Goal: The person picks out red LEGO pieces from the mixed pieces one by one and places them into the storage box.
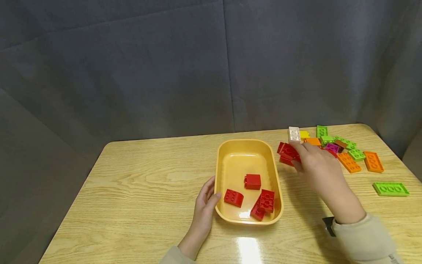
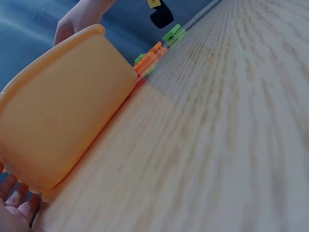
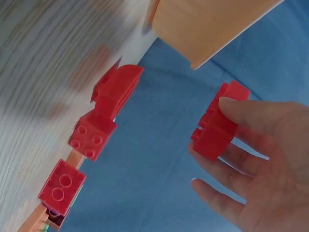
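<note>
The wood table (image 1: 141, 183) fills the lower part of the head view. Just right of the middle sits a yellow tub (image 1: 242, 163). It looks light and stiff, and its smooth sides might slip, so the rim seems the best place to hold. A bunch of bright bricks (image 1: 349, 162) lies at the right of the frame. The right hand (image 1: 316, 168), also on the right, pinches a red brick with its thumb and fingers – one finger sticks out loose. The left hand (image 1: 204, 207), low in the middle, holds the tub's left rim, thumb on top and fingers outside. The red brick (image 3: 219, 125), right of middle in the right wrist view, looks hard, light and tough – its flat sides should be easy to pinch.
</note>
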A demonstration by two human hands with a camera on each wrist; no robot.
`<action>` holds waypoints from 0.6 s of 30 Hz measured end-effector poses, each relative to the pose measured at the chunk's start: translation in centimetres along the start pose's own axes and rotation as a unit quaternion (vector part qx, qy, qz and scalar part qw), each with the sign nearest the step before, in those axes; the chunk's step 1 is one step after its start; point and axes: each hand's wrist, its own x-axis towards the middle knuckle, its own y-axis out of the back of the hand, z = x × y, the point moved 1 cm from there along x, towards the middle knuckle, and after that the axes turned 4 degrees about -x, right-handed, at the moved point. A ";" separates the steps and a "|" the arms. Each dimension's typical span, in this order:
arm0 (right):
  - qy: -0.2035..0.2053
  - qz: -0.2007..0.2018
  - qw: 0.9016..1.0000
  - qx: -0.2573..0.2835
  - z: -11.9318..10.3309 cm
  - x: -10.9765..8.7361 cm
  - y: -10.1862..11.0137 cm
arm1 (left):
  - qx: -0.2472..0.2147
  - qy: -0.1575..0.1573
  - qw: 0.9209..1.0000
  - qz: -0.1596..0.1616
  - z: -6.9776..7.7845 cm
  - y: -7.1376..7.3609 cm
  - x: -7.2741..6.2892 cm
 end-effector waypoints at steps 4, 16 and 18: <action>0.005 -0.006 1.000 0.010 -0.6 0.1 -0.1 | 0.000 -0.003 1.000 -0.002 0.1 0.0 0.0; 0.044 0.010 0.999 0.021 -2.1 0.3 -0.2 | 0.001 -0.010 1.000 -0.002 0.1 -0.1 0.0; 0.055 0.016 0.998 0.027 -2.3 0.3 -0.3 | 0.002 -0.011 1.000 -0.001 0.1 -0.1 0.0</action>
